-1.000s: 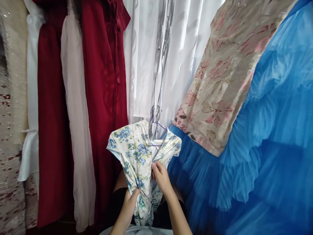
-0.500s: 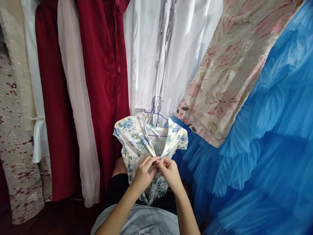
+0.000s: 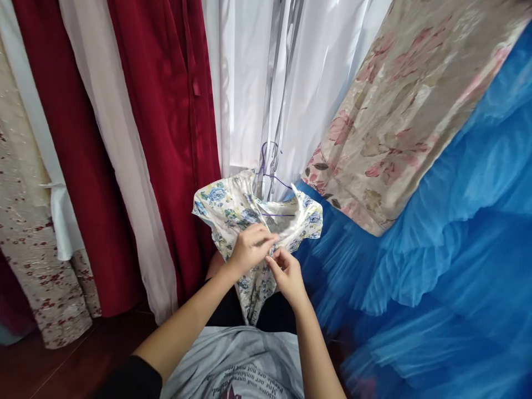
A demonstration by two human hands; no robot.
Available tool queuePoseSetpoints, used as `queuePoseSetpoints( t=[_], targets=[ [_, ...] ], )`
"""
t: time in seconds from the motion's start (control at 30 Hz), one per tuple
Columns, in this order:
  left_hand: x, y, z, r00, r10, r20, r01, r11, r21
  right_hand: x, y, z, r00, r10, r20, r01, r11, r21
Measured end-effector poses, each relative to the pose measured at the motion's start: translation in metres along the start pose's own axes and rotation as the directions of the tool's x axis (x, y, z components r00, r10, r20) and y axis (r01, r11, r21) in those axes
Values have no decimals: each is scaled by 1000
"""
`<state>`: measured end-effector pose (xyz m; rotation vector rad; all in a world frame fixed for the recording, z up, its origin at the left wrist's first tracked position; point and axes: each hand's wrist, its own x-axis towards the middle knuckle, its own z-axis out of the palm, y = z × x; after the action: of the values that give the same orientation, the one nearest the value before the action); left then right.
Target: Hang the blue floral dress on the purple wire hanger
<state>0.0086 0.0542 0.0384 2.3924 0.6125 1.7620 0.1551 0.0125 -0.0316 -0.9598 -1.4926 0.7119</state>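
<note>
A white short-sleeved blouse with blue and yellow-green flowers (image 3: 230,208) hangs on a thin purple hanger (image 3: 276,178) in front of my lap. Its lower part narrows to a point between my legs. My left hand (image 3: 251,249) is closed at the front edge of the neckline, its fingertips bunched together. Just below and to the right, my right hand (image 3: 287,276) pinches the same front edge between thumb and forefinger. Whether a button or other fastener is between the fingertips is hidden.
Dark red dresses (image 3: 162,127) and a pale pink garment (image 3: 112,111) hang at left. White cloth (image 3: 245,83) hangs behind the hanger. A beige floral dress (image 3: 382,138) and a ruffled blue tulle gown (image 3: 457,266) fill the right. Dark floor (image 3: 87,360) shows lower left.
My left hand has moved up slightly, away from the right hand's fingertips. The blouse neckline has opened wider on the right. The view has shifted a little.
</note>
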Motion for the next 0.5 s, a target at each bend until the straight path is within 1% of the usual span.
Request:
queuePoseSetpoints(
  t=[0.07,0.13,0.2,0.27,0.33,0.37,0.4,0.5],
  targets=[
    [29,-15,-7,997,-22,-73,26,998,57,-1,0,-5,997,39,70,-35,998,-55],
    [62,-31,-16,994,-12,-113,27,990,139,-4,0,-13,985,98,139,-91,994,-59],
    [92,-46,-22,991,2,-137,27,978,209,-8,0,-20,966,162,201,-155,987,-47],
    [114,-56,-25,986,0,-170,39,973,228,-12,1,-23,936,224,270,-220,974,-45],
    [124,-61,-28,982,-9,-187,43,983,180,-14,3,-22,904,277,324,-273,960,-59],
    [125,-62,-30,986,-6,-169,30,989,143,-15,4,-21,894,299,332,-292,954,-74],
    [123,-62,-32,991,9,-133,6,994,107,-14,4,-20,892,317,321,-304,948,-93],
    [112,-61,-41,995,94,18,-95,995,36,-1,-2,-12,913,341,223,-323,939,-116]
  ],
)
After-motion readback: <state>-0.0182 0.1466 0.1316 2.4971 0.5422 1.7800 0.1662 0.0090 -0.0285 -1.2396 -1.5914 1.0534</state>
